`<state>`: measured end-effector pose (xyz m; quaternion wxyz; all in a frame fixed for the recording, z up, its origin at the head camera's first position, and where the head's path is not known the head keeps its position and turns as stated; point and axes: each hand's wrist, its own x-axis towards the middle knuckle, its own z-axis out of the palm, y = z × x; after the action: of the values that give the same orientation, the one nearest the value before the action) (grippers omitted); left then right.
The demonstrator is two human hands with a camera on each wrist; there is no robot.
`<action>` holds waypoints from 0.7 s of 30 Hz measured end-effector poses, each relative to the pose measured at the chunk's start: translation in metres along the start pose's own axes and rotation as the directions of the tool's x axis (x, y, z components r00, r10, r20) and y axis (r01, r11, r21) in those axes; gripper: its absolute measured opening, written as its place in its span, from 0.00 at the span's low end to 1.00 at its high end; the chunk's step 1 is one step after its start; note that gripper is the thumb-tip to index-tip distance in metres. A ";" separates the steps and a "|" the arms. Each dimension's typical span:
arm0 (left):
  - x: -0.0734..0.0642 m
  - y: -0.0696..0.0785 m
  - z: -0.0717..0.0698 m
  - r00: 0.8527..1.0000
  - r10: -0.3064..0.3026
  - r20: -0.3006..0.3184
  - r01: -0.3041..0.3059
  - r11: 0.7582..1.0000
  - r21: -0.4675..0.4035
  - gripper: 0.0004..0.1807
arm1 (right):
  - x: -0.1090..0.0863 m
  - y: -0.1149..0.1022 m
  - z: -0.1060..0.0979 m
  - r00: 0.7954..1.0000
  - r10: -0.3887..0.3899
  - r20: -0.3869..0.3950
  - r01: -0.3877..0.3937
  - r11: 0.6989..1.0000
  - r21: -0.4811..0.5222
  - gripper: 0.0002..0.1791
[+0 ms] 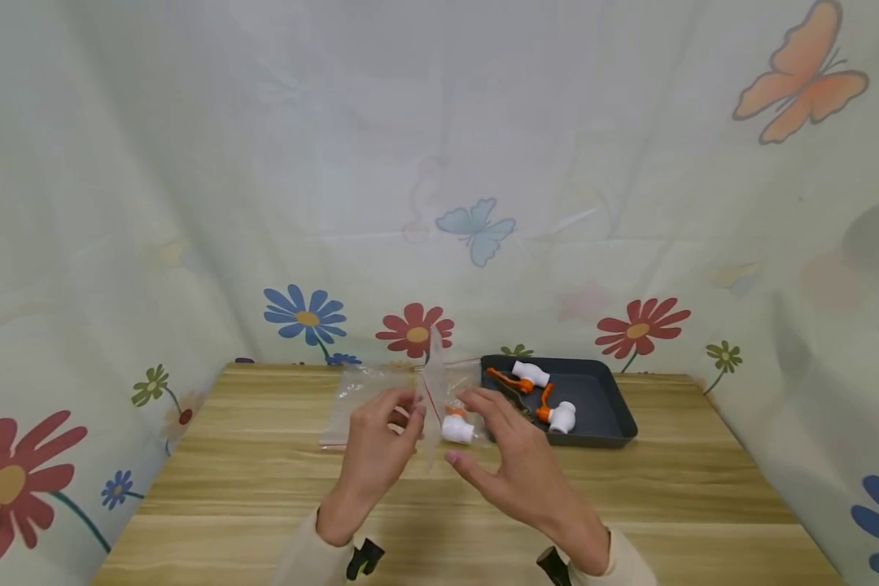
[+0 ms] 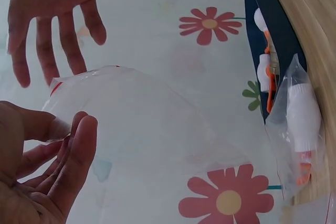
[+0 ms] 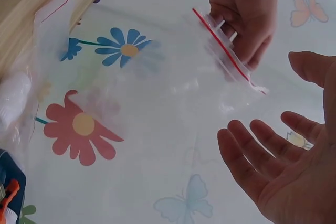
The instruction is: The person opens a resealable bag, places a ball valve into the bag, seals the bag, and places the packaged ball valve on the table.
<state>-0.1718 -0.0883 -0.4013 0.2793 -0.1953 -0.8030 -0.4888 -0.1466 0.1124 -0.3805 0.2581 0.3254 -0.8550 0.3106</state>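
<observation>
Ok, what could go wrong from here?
1. Only the left hand pinches the raised clear bag, near its red stripe, so it might slip.
2. The open right hand could knock the bagged valve on the table.
3. Orange handles jutting from valves in the tray might snag thin plastic.

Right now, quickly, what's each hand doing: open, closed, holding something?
Left hand: closed, its grip pinching a clear plastic bag near its red-striped edge.
Right hand: open, holding nothing.
</observation>
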 end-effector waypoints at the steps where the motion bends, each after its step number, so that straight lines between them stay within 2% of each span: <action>1: 0.000 0.002 0.002 1.000 0.004 0.004 -0.004 1.000 -0.004 0.06 | 0.000 0.000 0.001 1.000 0.000 -0.013 0.000 1.000 -0.003 0.35; 9: -0.003 0.015 0.013 0.999 0.052 0.012 -0.053 0.996 0.078 0.07 | 0.001 0.001 0.008 0.995 -0.011 -0.103 0.007 0.999 -0.040 0.33; 21: -0.006 0.019 0.018 0.991 0.135 0.023 -0.137 0.988 0.078 0.07 | -0.002 0.001 0.013 0.977 0.004 -0.215 -0.027 0.994 -0.105 0.23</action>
<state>-0.1601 -0.0638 -0.3990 0.3122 -0.2428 -0.8091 -0.4346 -0.1490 0.1050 -0.3905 0.3633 0.2691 -0.8402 0.2995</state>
